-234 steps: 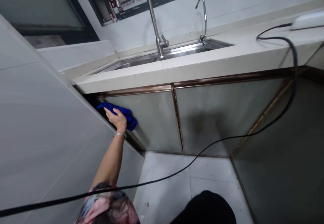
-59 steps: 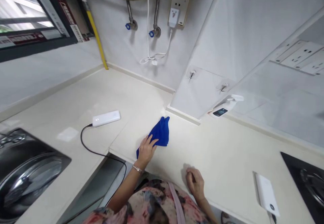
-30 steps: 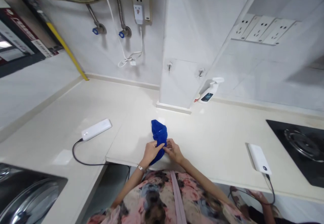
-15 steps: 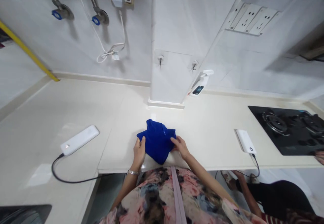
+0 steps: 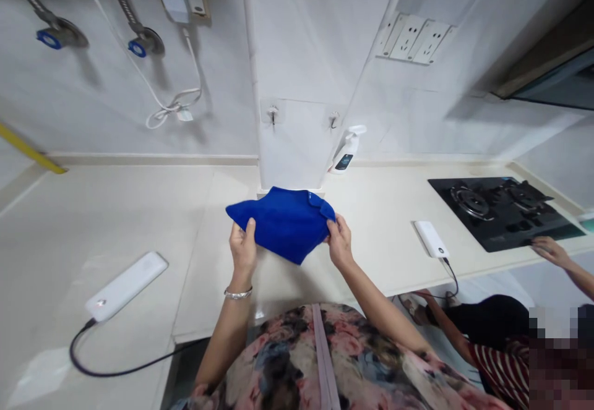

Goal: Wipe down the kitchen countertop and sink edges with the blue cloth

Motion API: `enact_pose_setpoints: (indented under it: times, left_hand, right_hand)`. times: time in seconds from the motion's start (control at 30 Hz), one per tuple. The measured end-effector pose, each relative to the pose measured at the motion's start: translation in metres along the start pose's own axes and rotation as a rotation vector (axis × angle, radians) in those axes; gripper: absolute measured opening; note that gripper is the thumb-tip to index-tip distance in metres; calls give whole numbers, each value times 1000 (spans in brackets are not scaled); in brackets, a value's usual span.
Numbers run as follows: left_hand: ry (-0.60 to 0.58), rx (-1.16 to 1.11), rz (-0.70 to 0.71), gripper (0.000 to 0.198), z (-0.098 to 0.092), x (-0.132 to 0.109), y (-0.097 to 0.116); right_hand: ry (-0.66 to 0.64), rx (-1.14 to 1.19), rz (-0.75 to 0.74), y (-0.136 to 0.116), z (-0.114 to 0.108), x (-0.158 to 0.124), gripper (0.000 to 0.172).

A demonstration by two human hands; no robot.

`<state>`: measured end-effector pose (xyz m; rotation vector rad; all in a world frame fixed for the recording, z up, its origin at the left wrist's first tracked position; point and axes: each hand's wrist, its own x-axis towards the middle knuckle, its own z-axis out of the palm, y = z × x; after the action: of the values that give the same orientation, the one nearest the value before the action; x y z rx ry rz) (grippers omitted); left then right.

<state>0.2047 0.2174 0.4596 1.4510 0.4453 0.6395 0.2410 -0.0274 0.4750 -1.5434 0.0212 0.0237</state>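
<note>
A blue cloth (image 5: 285,221), partly folded over at its upper right corner, is stretched between my two hands above the pale countertop (image 5: 371,230). My left hand (image 5: 244,246) pinches its lower left edge, thumb on top and fingers underneath. At the right edge, my right hand (image 5: 340,240) grips the cloth the same way, its fingers partly hidden. The cloth's underside does not show.
White power banks with black cables lie on both sides, one at left (image 5: 127,286) and one at right (image 5: 430,239). A spray bottle (image 5: 346,153) stands by the wall pillar. Another person's hand (image 5: 550,251) rests at the gas hob (image 5: 492,212).
Both hands have lifted the blue cloth forward, away from my body, and spread it wider. The view has shifted, and the other person's hand at the hob shows more fully.
</note>
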Motion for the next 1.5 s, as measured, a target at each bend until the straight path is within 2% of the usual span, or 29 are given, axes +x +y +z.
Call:
enact_pose_setpoints:
  times: [0.03,0.1,0.13,0.17,0.27,0.33,0.4,0.47,0.53,0.6,0.7,0.83,0.97,1.03,1.17,1.27,1.37,1.43,1.5]
  left_hand:
    - [-18,124,-41,45,-8,-2,-6]
    - [-54,472,-161,36,-29,-4,-18]
    - [-57,654,-213,35,-41,-3,-23]
    - [-42,809,-244,39,-52,-2,-26]
    - [64,1016,-182,57,-71,2,-26]
    - [36,1006,-84,59,-61,-1,-25]
    - [-109,981,32,57,-33,-11,-31]
    - [-256,1014,156,57,3,-28,-46]
    - [-311,1095,205,58,35,-47,-63]
    - [-329,1157,236,63,52,-64,-77]
    - [-396,1207,275,66,53,-81,-84]
    - [-550,1202,362,66,46,-107,-78]
    - [-681,1155,415,63,61,-122,-74]
    - [-726,1129,427,61,76,-113,-75]
    - [-760,1074,433,56,106,-77,-81]
    - [-787,1062,432,53,110,-49,-84]
    - [-776,1088,432,52,93,-24,-86]
    - [-696,1137,409,52,68,-5,-86]
    - [-572,1216,357,53,34,17,-86]
  right_hand:
    - [-49,-51,39,9,-8,-13,52]
    - [-275,-268,103,34,-31,-40,48]
    - [-402,-426,98,46,-45,-51,45]
    - [-469,-596,55,58,-60,-60,41]
    - [-413,-933,-158,82,-103,-67,32]
    - [-332,-979,-294,93,-121,-59,33]
    - [-255,-976,-408,105,-127,-51,36]
    - [-171,-994,-504,117,-123,-46,34]
    - [-86,-1037,-571,129,-116,-44,30]
    - [-20,-1059,-596,138,-110,-45,27]
    - [2,-1053,-586,145,-107,-46,28]
    - [-13,-1098,-535,143,-104,-47,29]
    - [-32,-1129,-472,135,-100,-47,29]
    - [-42,-1142,-436,132,-99,-45,30]
    - [-58,-1137,-389,130,-101,-43,31]
    - [-50,-1071,-410,131,-104,-43,27]
    - [-25,-1013,-468,133,-105,-43,23]
    - [-14,-996,-489,135,-106,-43,24]
    - [-8,-977,-494,136,-106,-43,25]
